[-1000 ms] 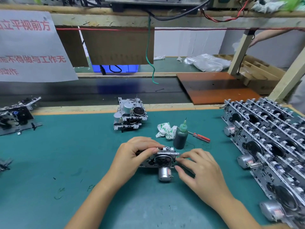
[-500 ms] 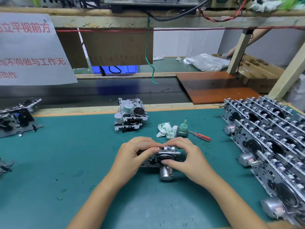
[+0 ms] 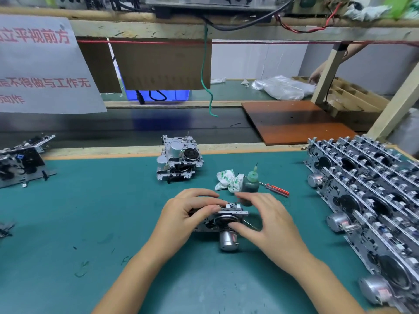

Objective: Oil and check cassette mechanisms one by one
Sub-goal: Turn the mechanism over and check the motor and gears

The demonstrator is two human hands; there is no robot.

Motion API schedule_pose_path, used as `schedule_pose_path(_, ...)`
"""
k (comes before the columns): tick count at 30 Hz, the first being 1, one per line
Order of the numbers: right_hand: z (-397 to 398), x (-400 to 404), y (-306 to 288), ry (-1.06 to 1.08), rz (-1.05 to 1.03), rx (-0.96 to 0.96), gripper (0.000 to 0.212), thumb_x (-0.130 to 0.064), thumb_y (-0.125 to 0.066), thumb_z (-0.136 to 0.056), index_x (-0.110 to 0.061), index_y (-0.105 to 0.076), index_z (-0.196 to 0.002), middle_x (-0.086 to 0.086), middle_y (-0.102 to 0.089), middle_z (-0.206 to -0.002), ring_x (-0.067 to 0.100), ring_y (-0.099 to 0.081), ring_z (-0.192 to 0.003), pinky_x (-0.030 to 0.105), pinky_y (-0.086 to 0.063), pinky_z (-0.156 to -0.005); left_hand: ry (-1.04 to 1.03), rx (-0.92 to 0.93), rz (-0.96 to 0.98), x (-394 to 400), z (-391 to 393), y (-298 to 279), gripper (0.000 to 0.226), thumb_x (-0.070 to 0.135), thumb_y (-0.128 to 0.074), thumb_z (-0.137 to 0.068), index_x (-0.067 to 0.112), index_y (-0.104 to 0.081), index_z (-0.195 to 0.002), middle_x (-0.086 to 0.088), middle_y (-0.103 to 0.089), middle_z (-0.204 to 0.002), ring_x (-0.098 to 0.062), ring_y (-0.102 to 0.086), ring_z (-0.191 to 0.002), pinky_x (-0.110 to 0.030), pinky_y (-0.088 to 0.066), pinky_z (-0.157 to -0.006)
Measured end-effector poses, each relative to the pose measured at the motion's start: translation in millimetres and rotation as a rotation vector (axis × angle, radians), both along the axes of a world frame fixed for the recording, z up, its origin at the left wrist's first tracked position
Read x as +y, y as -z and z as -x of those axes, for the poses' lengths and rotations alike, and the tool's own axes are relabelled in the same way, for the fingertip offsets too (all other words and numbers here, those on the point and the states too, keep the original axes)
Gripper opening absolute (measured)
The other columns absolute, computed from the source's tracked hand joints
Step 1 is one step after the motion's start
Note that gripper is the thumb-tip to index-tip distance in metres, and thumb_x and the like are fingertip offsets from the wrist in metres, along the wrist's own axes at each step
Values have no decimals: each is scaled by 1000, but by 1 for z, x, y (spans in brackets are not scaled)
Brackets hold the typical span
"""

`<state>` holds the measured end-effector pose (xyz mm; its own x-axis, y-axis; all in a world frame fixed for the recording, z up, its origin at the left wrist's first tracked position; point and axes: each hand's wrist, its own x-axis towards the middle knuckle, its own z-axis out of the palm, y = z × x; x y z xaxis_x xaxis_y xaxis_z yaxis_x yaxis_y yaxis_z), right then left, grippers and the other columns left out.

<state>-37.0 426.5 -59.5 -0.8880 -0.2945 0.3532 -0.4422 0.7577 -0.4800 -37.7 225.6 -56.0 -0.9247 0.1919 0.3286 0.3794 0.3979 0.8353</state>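
Head view: left hand [image 3: 181, 214] grips cassette mech [image 3: 223, 220] at mid surface [image 3: 68, 211]; right hand [image 3: 269, 223] loose, fingers spread, thumb on flywheel. Risks: oil bottle [image 3: 250, 181] just behind rt fingers, easily tipped; mech sliding if grip slackens. Sign [image 3: 38, 64], red Chinese, partly legible: "立平视前方".

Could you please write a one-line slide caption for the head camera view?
Left hand grips a cassette mechanism on the green mat while the right hand touches its flywheel.
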Motion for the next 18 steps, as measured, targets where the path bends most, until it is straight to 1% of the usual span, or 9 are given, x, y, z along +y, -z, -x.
schedule_pose_path(2,-9,1,7,73,-86,178,40,-55,-54,-78,-21,-69,-92,-16,-63,-90,7,-50,-90,19,-33,-81,-3,-2,-2,0,1,0,19,40,-61,-84,55,-69,-92,30,-63,-105,1,-56,-109,-12,-39,-92)
schedule_pose_path(4,-15,2,14,65,-176,246,40,-51,-50,-80,-17,-71,-80,-11,-66,-84,12,-53,-83,22,-35,-79,2,-3,-10,0,1,0,15,42,-63,-85,52,-70,-93,28,-65,-104,1,-57,-108,-13,-40,-92)
schedule_pose_path(7,-15,5,13,62,-237,256,38,-48,-50,-83,-18,-73,-79,-13,-67,-84,13,-56,-81,24,-37,-78,10,9,-7,0,1,0,19,40,-59,-82,51,-70,-94,27,-66,-103,0,-57,-107,-11,-40,-91)
schedule_pose_path(9,-16,6,8,50,-274,233,35,-48,-55,-81,-19,-74,-79,-14,-67,-83,14,-58,-80,27,-44,-78,11,10,-9,1,1,-1,21,40,-59,-81,52,-70,-93,28,-66,-102,1,-57,-106,-10,-40,-90)
schedule_pose_path(11,-17,5,-1,61,-329,205,40,-52,-49,-82,-20,-74,-78,-15,-67,-82,15,-61,-78,27,-50,-74,14,-5,-16,1,1,-3,20,41,-59,-79,53,-70,-91,28,-66,-102,2,-58,-105,-12,-41,-89)
schedule_pose_path(12,-16,4,-8,76,-340,203,44,-54,-44,-82,-21,-73,-77,-14,-66,-80,15,-62,-77,26,-50,-73,25,-25,-13,0,1,-5,20,42,-59,-78,53,-71,-90,28,-65,-103,2,-58,-104,-13,-42,-88)
schedule_pose_path(14,-13,1,-23,99,-302,235,44,-56,-42,-83,-21,-68,-79,-12,-64,-78,15,-60,-75,28,-46,-70,46,-35,16,-2,1,-9,20,43,-59,-76,52,-71,-89,29,-63,-106,2,-58,-103,-12,-42,-83)
schedule_pose_path(16,-6,-4,-40,49,-336,260,41,-56,-41,-84,-20,-61,-80,-8,-59,-75,17,-57,-70,28,-42,-65,3,44,74,-5,0,-13,17,44,-63,-75,48,-73,-88,28,-61,-107,3,-56,-99,-8,-40,-78)
schedule_pose_path(18,3,-11,-52,-89,-516,282,41,-54,-40,-87,-18,-60,-83,-2,-59,-76,21,-58,-71,31,-43,-60,-62,158,190,-8,-1,-17,8,45,-71,-77,42,-74,-83,22,-61,-100,1,-54,-95,-9,-38,-78)
